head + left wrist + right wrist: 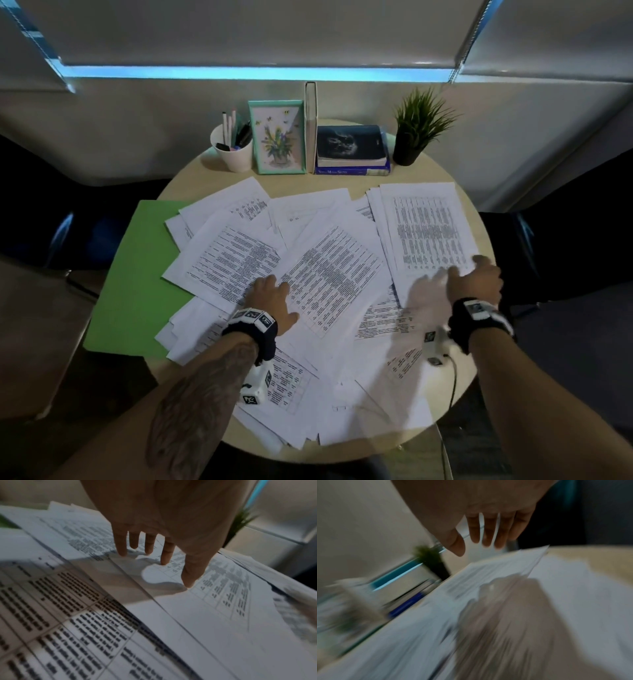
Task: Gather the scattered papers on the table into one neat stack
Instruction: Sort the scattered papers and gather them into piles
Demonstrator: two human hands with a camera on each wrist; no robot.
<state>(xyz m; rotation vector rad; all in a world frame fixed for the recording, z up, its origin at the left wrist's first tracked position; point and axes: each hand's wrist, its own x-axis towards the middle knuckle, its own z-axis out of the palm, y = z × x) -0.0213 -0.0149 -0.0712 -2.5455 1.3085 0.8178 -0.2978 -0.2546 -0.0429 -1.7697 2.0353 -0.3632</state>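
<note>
Several printed white papers lie scattered and overlapping across a round beige table. A squarer pile of sheets sits at the right side. My left hand rests near the middle of the spread; in the left wrist view its straight fingers touch the top sheet with their tips. My right hand is over the near right corner of the right pile. In the blurred right wrist view its fingers are straight and hover just above the sheets, holding nothing.
A green folder lies under the papers at the left and overhangs the table edge. Along the back stand a white pen cup, a framed flower picture, an upright book, stacked books and a potted plant. Dark chairs flank the table.
</note>
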